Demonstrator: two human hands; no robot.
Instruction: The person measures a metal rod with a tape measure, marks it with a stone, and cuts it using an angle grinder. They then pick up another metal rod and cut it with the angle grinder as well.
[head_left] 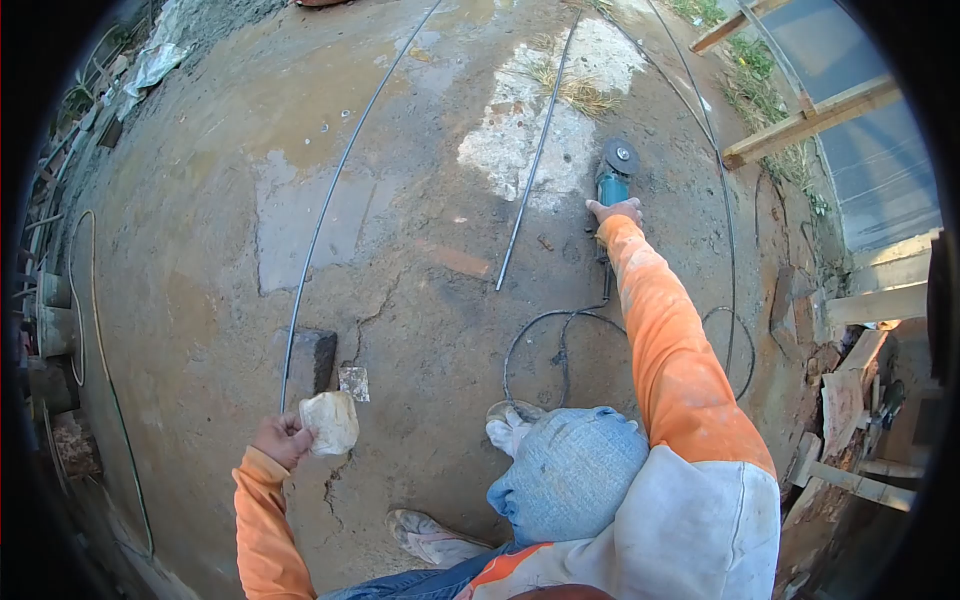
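My left hand (283,441) is closed on a pale, off-white flat piece (331,422) with rounded corners; I cannot make out what it is made of. A long thin metal rod (335,190) runs down to this hand, and whether the fingers touch it is hidden. My right hand (616,209) reaches far forward, wrapped round the body of a green angle grinder (613,186) on the ground. The grinder's dark disc (621,156) points away from me. A second metal rod (540,150) lies just left of the grinder.
A dark block (318,360) and a small square scrap (354,384) lie near my left hand. The black power cord (540,318) loops near my foot. Wooden beams (812,122) and a blue-grey panel stand at the right. A hose (105,370) runs down the left.
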